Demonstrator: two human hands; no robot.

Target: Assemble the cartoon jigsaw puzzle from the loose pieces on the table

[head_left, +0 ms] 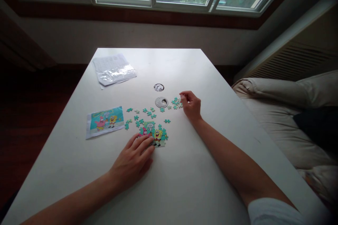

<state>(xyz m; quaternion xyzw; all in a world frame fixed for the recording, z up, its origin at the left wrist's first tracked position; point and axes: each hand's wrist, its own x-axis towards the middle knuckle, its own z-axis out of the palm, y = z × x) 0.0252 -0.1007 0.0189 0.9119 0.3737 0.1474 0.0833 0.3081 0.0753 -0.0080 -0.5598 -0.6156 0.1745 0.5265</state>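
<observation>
My left hand (136, 156) spread on part-built puzzle (158, 135); right hand (192, 105) curled beside pieces (175, 102), pinch unclear. Likely piece-picking; next needs shape-matching.

Your left hand (133, 158) is lying palm-down, fingers (142, 144) angling forward and to the right, slightly bent, thumb (146, 166) sitting along the inner side. Left forearm (79, 197) is slanting in from lower left, wrist nearly straight. Your right hand (192, 107) is sitting farther forward, fingers curling in; can't tell what the fingertips are doing. Right forearm (224, 151) is running up-left from the bent elbow.
</observation>
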